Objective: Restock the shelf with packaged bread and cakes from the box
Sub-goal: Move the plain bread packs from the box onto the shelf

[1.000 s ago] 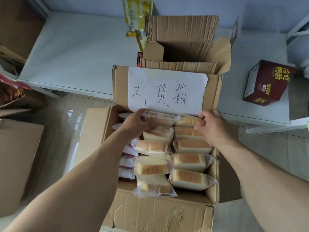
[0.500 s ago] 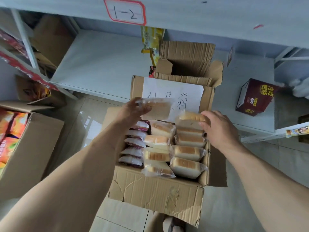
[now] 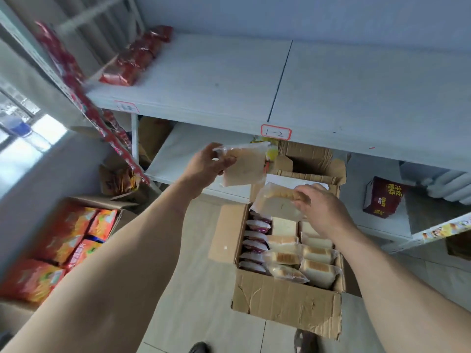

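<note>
Nearest the person, the open cardboard box (image 3: 285, 304) sits on the pale floor, its corrugated front wall creased and torn at the corner, and inside it lie rows of soft, square-cut bread slices (image 3: 316, 270) sealed in clear crinkly film, with a column of smaller purple-and-white packets (image 3: 254, 247) along its left side. Just above the box's far end the right hand (image 3: 322, 211) pinches a wrapped bread packet (image 3: 277, 202) by its edge, fingers curled round the film, the packet tilted and lifted clear of the rows. Higher and further out, the left hand (image 3: 207, 164) grips a second bread packet (image 3: 243, 166) by its top corner, thumb and fingers closed on the wrapper so the pale slab hangs down in front of the lower shelf. The step in hand looks like the carry from box to shelf, both hands loaded. The next move probably calls for raising both packets over the front lip of the white shelf (image 3: 356, 93) marked by a red-bordered label (image 3: 276, 133), and setting them flat on its smooth painted board without squashing the soft crumb. At the shelf's far left lie glossy red packets (image 3: 132, 62), blurred; to the right, on the lower level, stands a dark red carton (image 3: 383, 197), and an orange-packed box (image 3: 63, 240) sits on the left
</note>
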